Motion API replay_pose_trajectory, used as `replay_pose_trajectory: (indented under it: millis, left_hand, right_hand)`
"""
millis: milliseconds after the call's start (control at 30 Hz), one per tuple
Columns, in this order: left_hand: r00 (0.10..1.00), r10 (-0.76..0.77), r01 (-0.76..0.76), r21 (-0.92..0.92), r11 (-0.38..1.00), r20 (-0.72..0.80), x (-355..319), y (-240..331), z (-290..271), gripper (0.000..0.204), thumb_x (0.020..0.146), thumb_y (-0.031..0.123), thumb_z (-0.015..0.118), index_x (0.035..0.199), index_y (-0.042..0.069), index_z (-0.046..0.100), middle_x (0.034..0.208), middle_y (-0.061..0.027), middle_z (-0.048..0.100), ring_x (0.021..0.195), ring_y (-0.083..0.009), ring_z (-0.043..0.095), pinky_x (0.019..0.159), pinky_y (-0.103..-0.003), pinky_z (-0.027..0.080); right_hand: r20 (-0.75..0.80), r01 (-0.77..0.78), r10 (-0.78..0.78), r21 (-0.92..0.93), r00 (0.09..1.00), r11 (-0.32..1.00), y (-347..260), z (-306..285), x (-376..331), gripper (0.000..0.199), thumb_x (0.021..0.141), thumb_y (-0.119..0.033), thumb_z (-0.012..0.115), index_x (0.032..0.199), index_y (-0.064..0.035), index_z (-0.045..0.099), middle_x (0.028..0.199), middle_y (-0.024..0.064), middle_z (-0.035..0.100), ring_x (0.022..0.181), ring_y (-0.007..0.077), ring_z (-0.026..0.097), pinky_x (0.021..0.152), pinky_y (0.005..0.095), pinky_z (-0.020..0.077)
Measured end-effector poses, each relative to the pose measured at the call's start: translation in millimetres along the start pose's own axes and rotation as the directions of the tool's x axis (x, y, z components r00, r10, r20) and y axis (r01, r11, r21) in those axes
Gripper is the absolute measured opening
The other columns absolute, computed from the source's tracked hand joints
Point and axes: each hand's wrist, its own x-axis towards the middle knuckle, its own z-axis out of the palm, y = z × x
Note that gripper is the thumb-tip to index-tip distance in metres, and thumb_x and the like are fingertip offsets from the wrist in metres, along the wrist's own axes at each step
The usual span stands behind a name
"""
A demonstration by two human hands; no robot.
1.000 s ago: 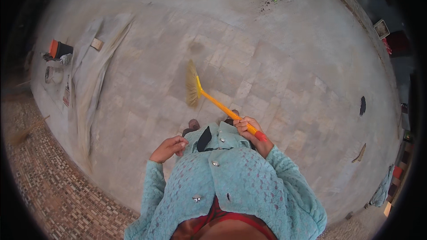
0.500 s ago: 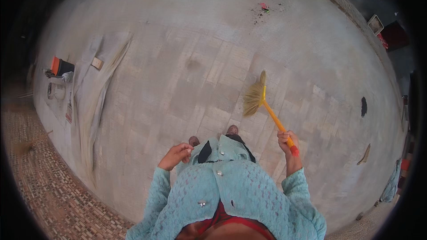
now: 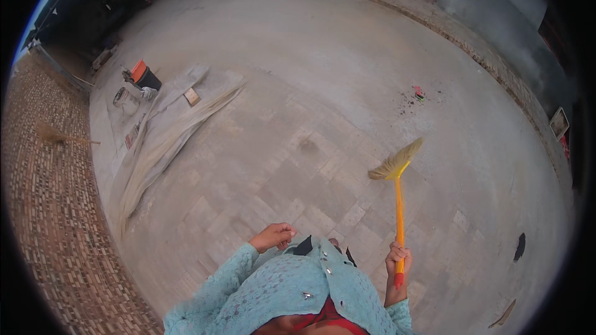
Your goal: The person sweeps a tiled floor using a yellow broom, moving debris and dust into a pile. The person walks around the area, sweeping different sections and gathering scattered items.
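My right hand (image 3: 397, 257) is closed around the orange handle of a broom (image 3: 399, 208), near its red end. The broom points away from me, its yellow-collared fan of straw bristles low over or on the paved ground; whether it touches cannot be told. My left hand (image 3: 273, 237) is in front of my waist on the left, fingers curled in with nothing visible in them. Ahead and slightly right of the bristles lies a small scatter of dark debris with a pink and green scrap (image 3: 419, 93).
To the left, a crumpled plastic sheet (image 3: 167, 127) bears a wooden block (image 3: 192, 96), beside an orange-and-black bucket (image 3: 146, 75) and a whitish bucket (image 3: 126, 102). Another broom (image 3: 56, 135) leans on the brick wall (image 3: 53, 211). A dark scrap (image 3: 519, 247) lies right. A raised kerb (image 3: 456, 38) runs along the far right.
My view has tilted up and turned, bringing the far yard into sight. The broom has swung to point more straight ahead, nearer the debris. My right hand still grips it.
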Motion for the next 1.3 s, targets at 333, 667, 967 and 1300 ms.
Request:
replay_pose_trajectory:
  millis: [333,667,967,1300]
  left_hand:
    - [0.965,-0.028,0.024,-0.020,1.000,-0.259,5,-26,-18,0.023,0.077,0.024,0.053,0.089,0.004,0.054,0.068,-0.0028,0.051,0.054,-0.0114,0.053,0.047,-0.023,0.043]
    - [0.872,-0.212,0.165,-0.144,0.976,-0.440,98,-80,-98,0.021,0.074,0.020,0.054,0.086,0.003,0.054,0.063,-0.0054,0.053,0.048,-0.0144,0.054,0.041,-0.026,0.045]
    - [0.875,-0.290,0.245,-0.162,0.956,-0.386,228,-35,-127,0.020,0.075,0.019,0.052,0.086,0.003,0.054,0.063,-0.0059,0.053,0.046,-0.0149,0.054,0.038,-0.027,0.044]
    - [0.855,-0.292,0.263,-0.127,0.956,-0.428,262,42,-133,0.020,0.076,0.019,0.052,0.089,0.004,0.053,0.063,-0.0056,0.052,0.046,-0.0145,0.053,0.038,-0.026,0.044]
  right_hand:
    - [-0.207,-0.099,0.159,0.276,0.965,0.956,-71,-48,55,0.014,0.063,0.000,0.042,0.076,0.0042,0.037,0.061,0.0045,0.041,0.044,0.0068,0.043,0.039,0.0177,0.0406]
    - [-0.344,-0.022,-0.130,-0.404,0.930,0.915,-124,46,114,0.010,0.066,-0.003,0.042,0.074,0.0026,0.040,0.055,0.0027,0.041,0.041,0.0077,0.041,0.038,0.0180,0.0390]
    - [-0.258,-0.039,-0.055,-0.344,0.964,0.938,-28,144,138,0.014,0.069,0.001,0.042,0.082,0.0013,0.038,0.062,0.0014,0.037,0.042,0.0046,0.036,0.037,0.0185,0.0351]
    - [-0.112,-0.379,0.387,0.089,0.915,0.921,5,130,272,0.018,0.069,0.003,0.042,0.086,0.0025,0.036,0.067,0.0042,0.037,0.044,0.0042,0.039,0.038,0.0175,0.0368]
